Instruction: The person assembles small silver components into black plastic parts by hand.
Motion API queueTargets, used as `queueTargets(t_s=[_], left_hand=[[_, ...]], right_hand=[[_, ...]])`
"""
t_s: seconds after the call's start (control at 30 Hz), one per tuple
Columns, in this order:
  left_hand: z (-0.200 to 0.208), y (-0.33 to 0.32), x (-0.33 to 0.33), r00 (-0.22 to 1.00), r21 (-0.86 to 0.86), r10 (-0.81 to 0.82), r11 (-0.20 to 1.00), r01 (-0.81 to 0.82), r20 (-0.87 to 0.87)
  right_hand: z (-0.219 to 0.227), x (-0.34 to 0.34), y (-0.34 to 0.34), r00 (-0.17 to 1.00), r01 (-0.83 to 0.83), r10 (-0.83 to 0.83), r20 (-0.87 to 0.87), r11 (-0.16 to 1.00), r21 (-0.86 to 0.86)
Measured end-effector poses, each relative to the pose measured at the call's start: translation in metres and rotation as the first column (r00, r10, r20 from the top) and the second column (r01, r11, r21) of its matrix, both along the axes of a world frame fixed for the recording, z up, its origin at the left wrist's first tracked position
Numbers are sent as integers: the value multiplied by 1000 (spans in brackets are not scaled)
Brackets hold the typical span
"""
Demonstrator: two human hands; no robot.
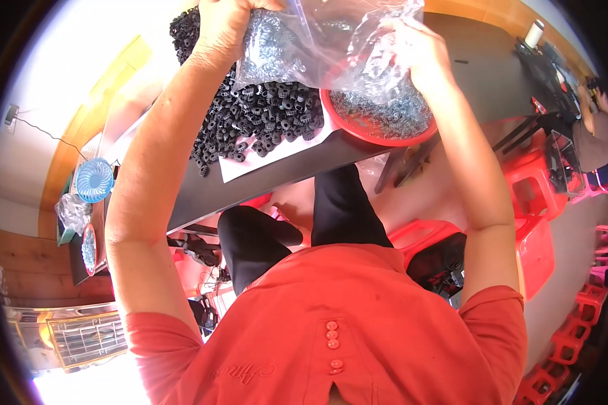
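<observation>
A clear plastic bag is stretched between my two hands at the top of the view. Small shiny silvery-blue pieces fill its left part; their exact kind is too fine to tell. My left hand grips the bag's left side, partly cut off by the picture's edge. On the other side, my right hand has its fingers closed on the bag's plastic. Just beneath the bag, a red bowl holds many similar shiny pieces. Left of the bowl, a large heap of small black plastic parts lies on a white sheet.
The dark table runs in front of my legs. A small blue fan and another bowl of shiny pieces are at the left. Red plastic stools stand at the right, near another person at work. A white cylinder stands far right.
</observation>
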State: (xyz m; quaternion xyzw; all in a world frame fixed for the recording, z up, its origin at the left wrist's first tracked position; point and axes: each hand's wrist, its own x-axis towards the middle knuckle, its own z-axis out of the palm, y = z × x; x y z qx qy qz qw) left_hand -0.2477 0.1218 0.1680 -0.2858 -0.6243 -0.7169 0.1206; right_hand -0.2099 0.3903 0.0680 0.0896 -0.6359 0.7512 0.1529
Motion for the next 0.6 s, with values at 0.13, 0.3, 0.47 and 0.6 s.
queueTargets(t_s=[0.13, 0.3, 0.47, 0.6], left_hand=[[1, 6, 6, 997, 5, -55, 998, 55, -58], [5, 6, 12, 999, -53, 32, 998, -31, 16], [7, 2, 15, 997, -12, -45, 999, 45, 58], [5, -3, 11, 1000, -6, 14, 1000, -14, 27]], right_hand=[[-7, 0, -6, 998, 54, -53, 44, 998, -21], [2, 4, -5, 995, 67, -65, 76, 998, -12], [7, 7, -4, 999, 46, -44, 26, 995, -85], [4, 7, -10, 1000, 10, -8, 27, 998, -66]])
